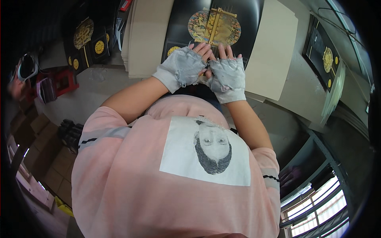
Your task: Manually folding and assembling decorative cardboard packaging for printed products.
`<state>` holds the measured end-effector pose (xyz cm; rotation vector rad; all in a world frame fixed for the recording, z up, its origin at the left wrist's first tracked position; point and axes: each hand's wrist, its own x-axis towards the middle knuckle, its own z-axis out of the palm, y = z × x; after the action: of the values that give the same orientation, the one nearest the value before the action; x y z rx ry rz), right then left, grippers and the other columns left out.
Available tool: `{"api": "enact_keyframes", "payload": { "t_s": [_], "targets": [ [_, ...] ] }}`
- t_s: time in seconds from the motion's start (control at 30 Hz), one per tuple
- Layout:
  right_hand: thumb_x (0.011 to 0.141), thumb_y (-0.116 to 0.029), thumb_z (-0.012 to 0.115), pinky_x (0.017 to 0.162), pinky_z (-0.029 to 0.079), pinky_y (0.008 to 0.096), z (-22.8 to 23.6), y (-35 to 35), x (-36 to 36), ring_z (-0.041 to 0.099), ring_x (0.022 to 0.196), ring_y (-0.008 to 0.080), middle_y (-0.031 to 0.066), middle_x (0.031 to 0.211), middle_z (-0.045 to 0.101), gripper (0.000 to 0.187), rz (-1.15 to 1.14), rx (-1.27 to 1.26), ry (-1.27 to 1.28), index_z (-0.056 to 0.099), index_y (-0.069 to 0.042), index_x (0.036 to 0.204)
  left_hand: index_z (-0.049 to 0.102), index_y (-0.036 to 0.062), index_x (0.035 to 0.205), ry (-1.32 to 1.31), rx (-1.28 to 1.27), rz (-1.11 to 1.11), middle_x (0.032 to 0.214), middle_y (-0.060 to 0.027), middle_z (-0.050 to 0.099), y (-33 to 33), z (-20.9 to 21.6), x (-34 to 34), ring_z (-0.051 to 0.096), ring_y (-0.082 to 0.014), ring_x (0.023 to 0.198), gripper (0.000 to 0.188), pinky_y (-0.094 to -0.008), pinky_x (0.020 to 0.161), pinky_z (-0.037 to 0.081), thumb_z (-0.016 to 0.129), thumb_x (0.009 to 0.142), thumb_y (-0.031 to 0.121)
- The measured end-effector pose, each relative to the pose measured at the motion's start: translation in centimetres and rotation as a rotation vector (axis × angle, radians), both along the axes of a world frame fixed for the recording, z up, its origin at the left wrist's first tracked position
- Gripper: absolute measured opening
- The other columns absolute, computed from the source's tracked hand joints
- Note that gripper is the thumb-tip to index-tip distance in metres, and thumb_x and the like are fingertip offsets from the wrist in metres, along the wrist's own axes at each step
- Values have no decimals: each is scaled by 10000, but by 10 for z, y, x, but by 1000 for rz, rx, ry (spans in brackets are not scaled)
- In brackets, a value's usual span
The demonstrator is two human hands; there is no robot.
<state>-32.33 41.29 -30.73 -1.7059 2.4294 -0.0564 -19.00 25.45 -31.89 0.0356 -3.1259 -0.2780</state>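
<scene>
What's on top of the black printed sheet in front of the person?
The gloved left hand and gloved right hand lie over the near part of the black printed sheet. Whatever is directly beneath them is covered and cannot be seen.

Here's the middle panel [216,27], far side of the person's torso [186,131], and the hands are on its near edge: left hand [182,67] toward its left corner, right hand [228,75] toward its right. Swing left of that panel: a board stack [147,39] sits right beside it, then a left-hand panel [85,39] further out, and a stand [65,81] beyond. Cardboard boxes [47,158] turn up well left of it, nearer the person. Over to its right now! A large board [274,47] comes first, then a bare strip of surface [299,87], then a right-hand panel [323,57], with thin sheets [335,93] just nearer. Well right of the middle panel, on its near side, there's a window [317,210].
</scene>
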Motion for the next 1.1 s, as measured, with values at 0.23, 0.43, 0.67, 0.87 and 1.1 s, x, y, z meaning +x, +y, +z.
{"api": "enact_keyframes", "payload": {
  "t_s": [0.23, 0.43, 0.67, 0.87, 1.1],
  "targets": [
    [898, -411, 631, 1187, 314, 651, 8, 1, -1, 381, 1521, 366, 175, 1629, 410, 624, 36, -27, -37, 587, -166, 1471, 488, -9, 1506, -75, 0, 14, 1603, -180, 462, 2, -2, 1, 423, -294, 1504, 684, -470, 1232, 336, 584, 975, 411],
    [934, -358, 640, 1243, 291, 534, 10, 14, -29, 397, 1519, 340, 211, 1594, 462, 604, 168, -51, -167, 574, -102, 1476, 464, -15, 1521, -127, 26, -12, 1632, -173, 420, -2, -1, 3, 361, -284, 1540, 697, -457, 1252, 284, 585, 980, 407],
    [971, -363, 612, 1261, 275, 500, 2, -23, -109, 399, 1525, 293, 154, 1624, 449, 597, 352, -58, -114, 544, -114, 1508, 412, -12, 1560, -186, 84, -19, 1670, -175, 352, -3, -10, 0, 286, -292, 1571, 757, -468, 1268, 225, 567, 976, 443],
    [974, -434, 600, 1245, 288, 492, -2, -99, -195, 410, 1510, 295, 148, 1607, 467, 602, 341, -141, 58, 565, -117, 1484, 420, 8, 1557, -195, 104, -21, 1671, -170, 347, -4, -18, 3, 288, -290, 1568, 777, -476, 1261, 234, 591, 949, 461],
    [1002, -381, 563, 1254, 288, 481, 15, -183, -274, 394, 1500, 383, 236, 1557, 494, 578, 108, -99, -28, 578, 1, 1436, 433, 35, 1548, -154, 89, -9, 1649, -148, 367, -1, -23, 8, 299, -280, 1556, 800, -460, 1241, 274, 632, 911, 478]
  ]
}}
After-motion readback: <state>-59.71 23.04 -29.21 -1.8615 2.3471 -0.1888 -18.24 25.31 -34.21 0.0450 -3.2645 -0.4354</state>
